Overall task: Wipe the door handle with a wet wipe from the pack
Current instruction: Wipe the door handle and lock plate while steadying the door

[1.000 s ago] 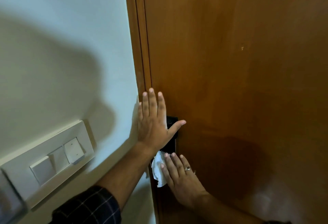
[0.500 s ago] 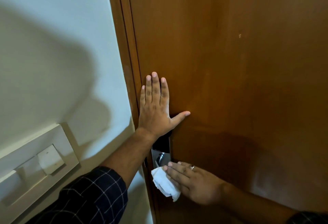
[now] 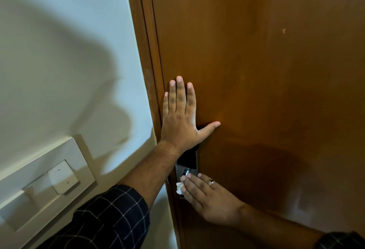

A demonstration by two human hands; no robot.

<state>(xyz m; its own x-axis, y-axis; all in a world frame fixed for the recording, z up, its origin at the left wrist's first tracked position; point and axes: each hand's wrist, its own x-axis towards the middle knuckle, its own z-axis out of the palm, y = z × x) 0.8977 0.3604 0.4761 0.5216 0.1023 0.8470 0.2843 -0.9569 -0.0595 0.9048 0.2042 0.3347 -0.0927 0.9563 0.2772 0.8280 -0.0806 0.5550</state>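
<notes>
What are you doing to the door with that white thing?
Cleaning the lock. The left hand is spread flat on the brown door, just above the lock plate. The right hand presses a crumpled wet wipe against the metal part low on the lock. The handle itself is mostly hidden under the hand.

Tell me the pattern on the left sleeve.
Dark fabric with a thin white windowpane check, on the left sleeve, shown in the head view.

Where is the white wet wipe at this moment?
In the head view, the crumpled white wet wipe sits low at centre, under the right hand's fingers, pressed at the door's edge just below the silver lock plate.
</notes>
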